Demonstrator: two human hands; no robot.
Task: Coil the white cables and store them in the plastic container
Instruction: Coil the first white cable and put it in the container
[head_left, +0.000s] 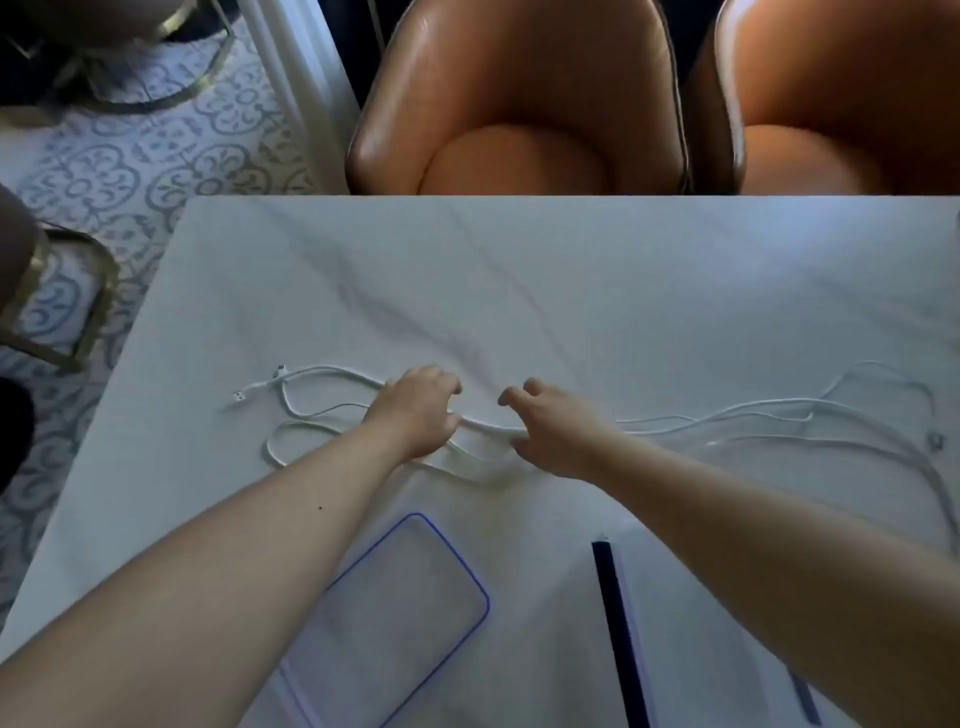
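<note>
White cables (727, 421) lie loosely spread across the white marble table (571, 291), with plug ends at the left (240, 396) and long loops trailing to the right edge. My left hand (415, 410) rests over the cables in the middle, fingers curled down onto the strands. Just to its right, my right hand (556, 431) has its fingers bent and thumb low against the same bundle. Whether either hand truly pinches a strand is hard to tell. A clear plastic lid with a blue rim (395, 613) lies near me. The clear container (618, 623), dark-edged, is partly hidden by my right forearm.
Two tan leather chairs (519, 104) stand at the table's far edge. The table's left edge drops to a patterned tile floor (130, 171), where a gold chair frame (78, 301) stands.
</note>
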